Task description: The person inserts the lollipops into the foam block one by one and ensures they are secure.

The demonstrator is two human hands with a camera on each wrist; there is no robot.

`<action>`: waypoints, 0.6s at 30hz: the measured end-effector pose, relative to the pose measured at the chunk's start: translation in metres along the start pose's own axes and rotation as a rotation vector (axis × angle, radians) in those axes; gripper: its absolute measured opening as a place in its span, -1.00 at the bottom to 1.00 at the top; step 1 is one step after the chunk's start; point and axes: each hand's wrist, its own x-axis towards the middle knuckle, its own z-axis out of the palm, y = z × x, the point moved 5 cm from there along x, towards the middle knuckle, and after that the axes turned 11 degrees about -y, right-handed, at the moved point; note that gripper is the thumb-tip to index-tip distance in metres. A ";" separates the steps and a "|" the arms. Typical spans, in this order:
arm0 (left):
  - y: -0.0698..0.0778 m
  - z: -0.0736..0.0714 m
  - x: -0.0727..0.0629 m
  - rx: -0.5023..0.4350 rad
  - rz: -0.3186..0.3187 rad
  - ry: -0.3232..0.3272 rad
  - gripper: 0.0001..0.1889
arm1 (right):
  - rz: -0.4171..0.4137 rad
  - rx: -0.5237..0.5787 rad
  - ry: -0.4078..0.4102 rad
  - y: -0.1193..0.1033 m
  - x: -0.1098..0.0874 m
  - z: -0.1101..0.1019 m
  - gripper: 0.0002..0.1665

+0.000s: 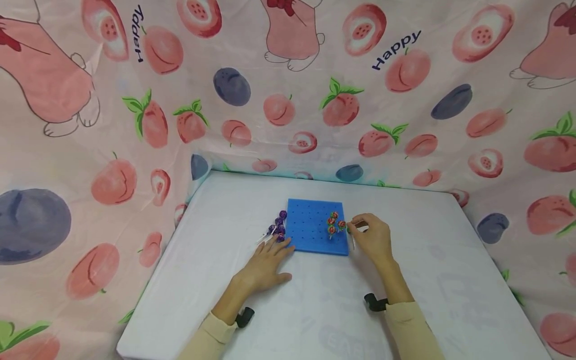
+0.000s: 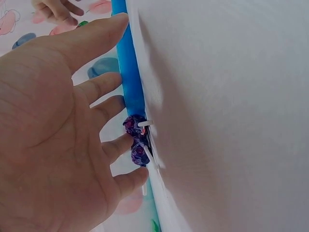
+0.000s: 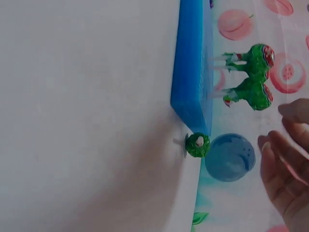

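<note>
A blue pegboard (image 1: 310, 240) with rows of small holes lies flat on the white table. Several lollipops in green and red wrappers (image 3: 260, 94) stand upright by their sticks toward its right side. My right hand (image 1: 372, 239) hovers at the board's right edge, fingers bent and parted, with no lollipop between the fingertips in the right wrist view. Just below them, another green-wrapped lollipop (image 3: 197, 145) lies on the table beside the board's corner. My left hand (image 1: 264, 265) is spread flat at the board's front left corner, fingertips right at several purple-wrapped lollipops (image 2: 138, 145).
The purple lollipops lie in a loose row along the board's left side, sticks pointing left and forward. A fruit-printed cloth (image 1: 279, 135) hangs behind and around the white-covered table (image 1: 216, 210). Each wrist wears a black camera mount (image 1: 375, 302).
</note>
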 end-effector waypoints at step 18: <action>-0.001 0.000 0.001 0.007 0.000 -0.004 -0.17 | 0.239 -0.069 -0.263 0.053 0.024 0.014 -0.67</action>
